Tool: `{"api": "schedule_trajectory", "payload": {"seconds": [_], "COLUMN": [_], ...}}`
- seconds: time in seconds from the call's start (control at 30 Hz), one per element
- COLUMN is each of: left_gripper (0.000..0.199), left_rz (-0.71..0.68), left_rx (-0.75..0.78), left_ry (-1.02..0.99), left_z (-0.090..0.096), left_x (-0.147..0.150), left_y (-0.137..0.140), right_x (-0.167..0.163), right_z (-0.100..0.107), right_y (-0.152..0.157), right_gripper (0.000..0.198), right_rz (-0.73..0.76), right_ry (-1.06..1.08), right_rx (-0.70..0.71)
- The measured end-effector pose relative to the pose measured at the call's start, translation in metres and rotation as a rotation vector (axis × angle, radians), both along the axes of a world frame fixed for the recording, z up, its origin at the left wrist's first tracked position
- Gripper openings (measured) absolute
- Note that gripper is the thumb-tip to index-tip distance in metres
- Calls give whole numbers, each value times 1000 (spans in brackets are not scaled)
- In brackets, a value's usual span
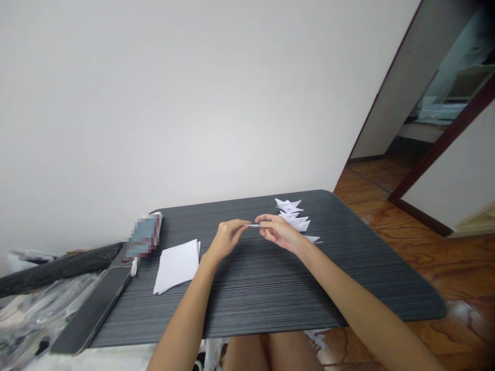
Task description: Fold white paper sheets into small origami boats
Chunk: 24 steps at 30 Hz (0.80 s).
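Observation:
Between my two hands a small folded white paper is held above the middle of the dark table, seen nearly edge-on. My left hand pinches its left end with thumb and fingers. At its right end, my right hand grips it between thumb and fingers. Just beyond my right hand lie several folded white paper boats in a row, partly hidden by that hand. Left of my left hand rests a stack of white paper sheets.
The dark wood-grain table stands against a white wall. On its left edge lie a dark phone-like slab and a blurred-out packet. Plastic-wrapped items lie beyond the left edge. Wooden floor and a doorway are at right.

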<state>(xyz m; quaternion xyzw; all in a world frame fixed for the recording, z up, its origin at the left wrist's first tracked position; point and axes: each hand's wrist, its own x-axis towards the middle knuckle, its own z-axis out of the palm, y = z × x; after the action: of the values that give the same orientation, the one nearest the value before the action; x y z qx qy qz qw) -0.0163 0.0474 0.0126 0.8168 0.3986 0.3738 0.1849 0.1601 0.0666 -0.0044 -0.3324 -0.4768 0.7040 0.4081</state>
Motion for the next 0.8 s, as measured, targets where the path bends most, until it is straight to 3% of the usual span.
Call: {"api": "schedule_trajectory", "payload": {"seconds": [0.1, 0.23, 0.43, 0.6, 0.8], "left_gripper": [28, 32, 33, 33, 36], "left_rz": [48, -51, -148, -238, -205], "left_rx": [-129, -394, -574, -709, -772], "left_ry": [-50, -251, -506, -690, -708], "left_z": [-4, -3, -2, -3, -2], "left_x": [3, 7, 12, 12, 11], "left_y": [0, 0, 1, 1, 1], "right_x": [2, 2, 3, 8, 11], "right_z": [-1, 2, 8, 10, 13], "right_y": [0, -1, -4, -3, -4], "right_gripper": [30, 21, 30, 23, 22], "right_rz": [-28, -103, -17, 2, 22], "right_ry": [-176, -257, -153, -78, -111], "right_rx": [186, 488, 400, 370, 397]}}
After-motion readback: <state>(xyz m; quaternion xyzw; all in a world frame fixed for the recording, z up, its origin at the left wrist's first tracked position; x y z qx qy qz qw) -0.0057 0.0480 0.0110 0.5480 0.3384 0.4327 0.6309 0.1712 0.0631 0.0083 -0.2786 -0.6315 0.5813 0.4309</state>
